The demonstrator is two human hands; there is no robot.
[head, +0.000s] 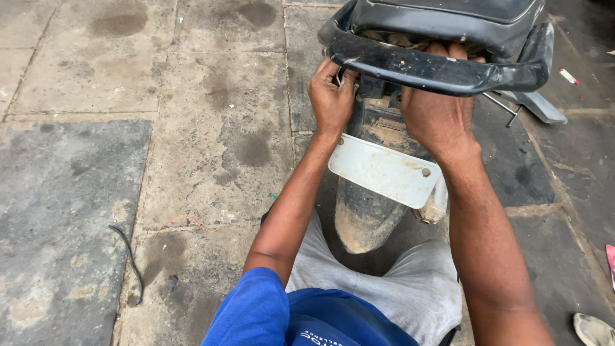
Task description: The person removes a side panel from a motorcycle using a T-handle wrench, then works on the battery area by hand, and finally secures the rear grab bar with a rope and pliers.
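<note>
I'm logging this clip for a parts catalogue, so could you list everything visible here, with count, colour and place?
grab rail: one, black, top centre, at the motorcycle's rear
seat: one, black, above the rail, top edge
plate: one, white and dirty, blank back side, below the rail
mudguard: one, dark and mud-caked, under the plate
paving slabs: many, grey and stained, the whole ground
black wire: one, lower left on the ground
orange wire: one, thin, left of centre
sandal: one, pale, bottom right corner
left hand: one, at the tail just under the rail's left end
right hand: one, fingers tucked behind the rail
</note>
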